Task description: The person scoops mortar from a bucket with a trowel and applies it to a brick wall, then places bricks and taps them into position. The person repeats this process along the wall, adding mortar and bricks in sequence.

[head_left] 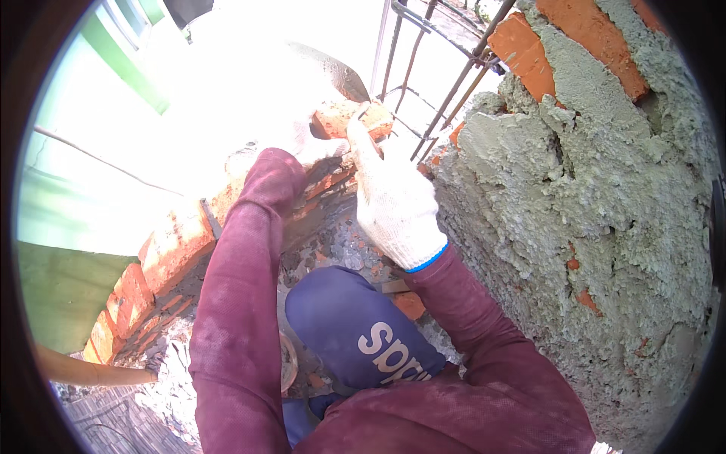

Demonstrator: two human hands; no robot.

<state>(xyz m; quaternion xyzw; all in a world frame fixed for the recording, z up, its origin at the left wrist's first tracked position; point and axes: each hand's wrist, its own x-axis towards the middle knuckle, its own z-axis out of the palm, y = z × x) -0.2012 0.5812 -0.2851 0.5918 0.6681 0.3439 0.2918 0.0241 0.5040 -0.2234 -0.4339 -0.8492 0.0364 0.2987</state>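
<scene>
An orange brick lies at the far end of a low brick wall, between my two hands. White knitted gloves cover both. My left hand grips the brick's left side, its thumb along the near face; glare washes out the other fingers. From the right, my right hand has its thumb and fingers on the same brick, some of them hidden. Under the brick, the wall's top course runs in a curve toward the lower left.
Steel rebar rises just beyond the brick. A rough mortar-covered wall stands close on my right. My blue-trousered knee is below my hands, beside a partly hidden round rim. A tan, pole-like thing reaches in at lower left.
</scene>
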